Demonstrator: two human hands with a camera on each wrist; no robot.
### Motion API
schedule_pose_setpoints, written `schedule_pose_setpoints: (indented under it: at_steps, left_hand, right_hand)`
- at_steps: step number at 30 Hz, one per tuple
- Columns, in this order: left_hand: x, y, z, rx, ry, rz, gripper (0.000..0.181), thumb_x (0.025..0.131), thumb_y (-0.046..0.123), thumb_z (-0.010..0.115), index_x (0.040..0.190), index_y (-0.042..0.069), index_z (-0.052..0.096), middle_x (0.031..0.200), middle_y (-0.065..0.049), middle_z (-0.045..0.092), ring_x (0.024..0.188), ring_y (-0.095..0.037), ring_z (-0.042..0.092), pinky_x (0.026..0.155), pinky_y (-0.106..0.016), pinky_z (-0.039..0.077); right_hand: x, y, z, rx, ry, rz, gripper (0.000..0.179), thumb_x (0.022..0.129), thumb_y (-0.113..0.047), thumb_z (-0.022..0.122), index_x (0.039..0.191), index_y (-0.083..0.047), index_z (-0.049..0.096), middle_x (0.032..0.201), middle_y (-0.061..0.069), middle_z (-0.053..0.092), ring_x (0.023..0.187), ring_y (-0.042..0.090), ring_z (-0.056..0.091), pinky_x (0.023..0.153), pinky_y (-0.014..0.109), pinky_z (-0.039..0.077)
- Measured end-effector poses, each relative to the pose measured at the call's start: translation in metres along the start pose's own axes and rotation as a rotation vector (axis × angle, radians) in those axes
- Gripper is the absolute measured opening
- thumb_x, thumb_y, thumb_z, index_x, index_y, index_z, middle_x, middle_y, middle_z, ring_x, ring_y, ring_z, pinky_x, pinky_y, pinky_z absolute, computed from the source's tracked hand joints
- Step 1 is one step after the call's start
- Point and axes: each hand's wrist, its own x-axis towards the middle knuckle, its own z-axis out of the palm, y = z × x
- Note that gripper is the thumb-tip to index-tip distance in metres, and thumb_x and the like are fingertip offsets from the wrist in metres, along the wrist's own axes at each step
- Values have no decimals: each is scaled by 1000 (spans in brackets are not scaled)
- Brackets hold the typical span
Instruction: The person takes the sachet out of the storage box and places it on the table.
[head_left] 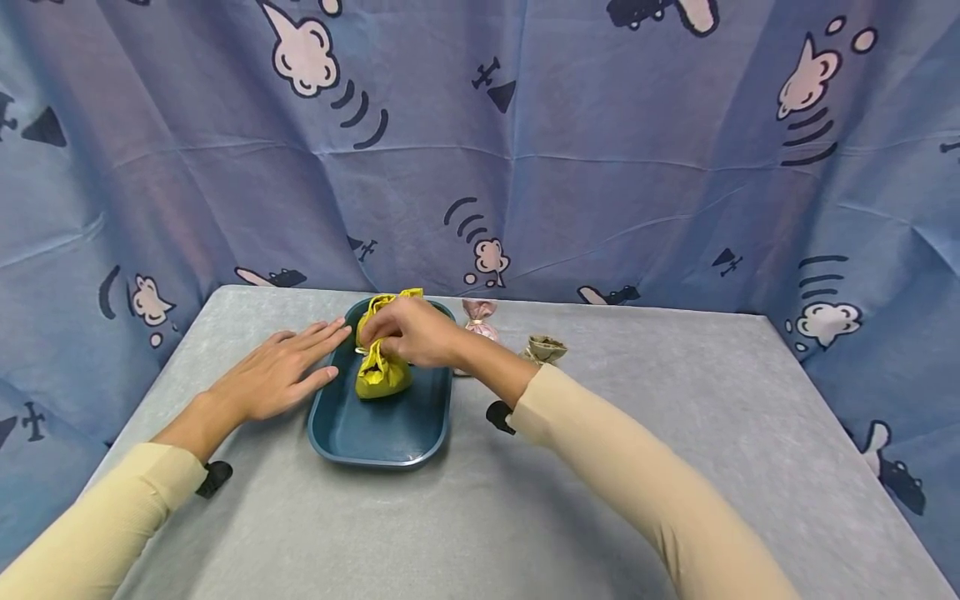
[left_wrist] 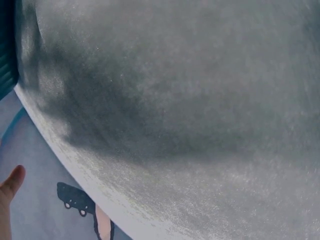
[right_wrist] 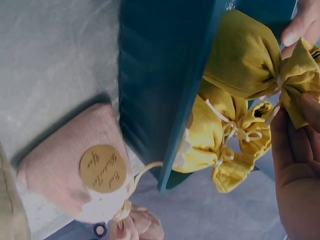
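My right hand pinches the gathered neck of a yellow drawstring sachet over the blue tray. In the right wrist view, fingers of this hand are at the tied neck, and the sachet's full body hangs over the tray's side. Behind it, more yellow sachets with white cord bows lie within the tray. My left hand is spread flat, with its fingertips right at the tray's left rim. Only a fingertip shows at the left edge of the left wrist view.
A pink sachet with a round brown label lies just right of the tray. Farther right is an olive sachet, partly hidden behind my right forearm. Grey cloth covers the table, and a blue patterned curtain hangs behind it.
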Motion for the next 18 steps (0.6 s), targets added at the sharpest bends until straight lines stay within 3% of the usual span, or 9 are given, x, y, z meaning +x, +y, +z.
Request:
schedule_pose_setpoints:
  at_steps: [13,18]
  left_hand:
    - [-1,-1,0,7,-14,2,60,106,41,43,157,11,32,160,-13,31,145,-36,31,107,-60,31]
    - [0,-1,0,13,-7,12,60,106,40,44,157,10,33,161,-13,31,145,-36,31,106,-59,32]
  right_hand:
    - [-22,-13,-24,33,85,7,22,92,7,64,110,0,75,108,5,74,105,11,67,91,20,50]
    - [-38,-16,-37,43,98,-36,23,92,10,62,109,1,75,105,6,75,102,12,68,87,22,52]
